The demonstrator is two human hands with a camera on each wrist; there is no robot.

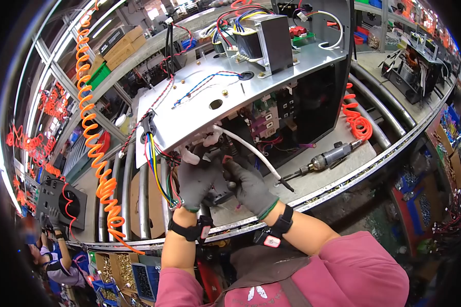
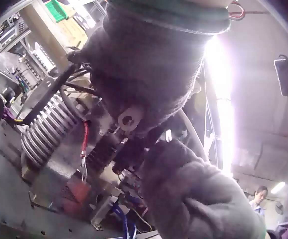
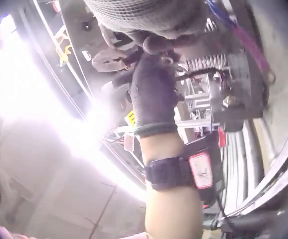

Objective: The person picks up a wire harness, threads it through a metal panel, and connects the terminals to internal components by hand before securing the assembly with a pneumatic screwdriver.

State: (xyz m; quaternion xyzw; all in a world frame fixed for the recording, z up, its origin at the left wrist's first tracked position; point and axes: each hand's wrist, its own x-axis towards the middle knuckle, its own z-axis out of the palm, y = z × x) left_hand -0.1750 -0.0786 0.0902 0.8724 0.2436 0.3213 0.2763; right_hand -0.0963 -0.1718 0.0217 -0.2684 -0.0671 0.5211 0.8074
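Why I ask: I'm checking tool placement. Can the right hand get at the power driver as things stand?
Probably yes: the power driver lies uncovered, to the right of the right hand. A white cable slants between them, but its black-tipped end looks easy to skirt.

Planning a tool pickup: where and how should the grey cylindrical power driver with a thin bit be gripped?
Likely best round the middle of the driver's thick grey barrel, from above on the person's side: it lies on the bench, its barrel the broadest part, with the silver-topped machine standing behind, the thin bit pointing left and the orange coiled hose near its rear.
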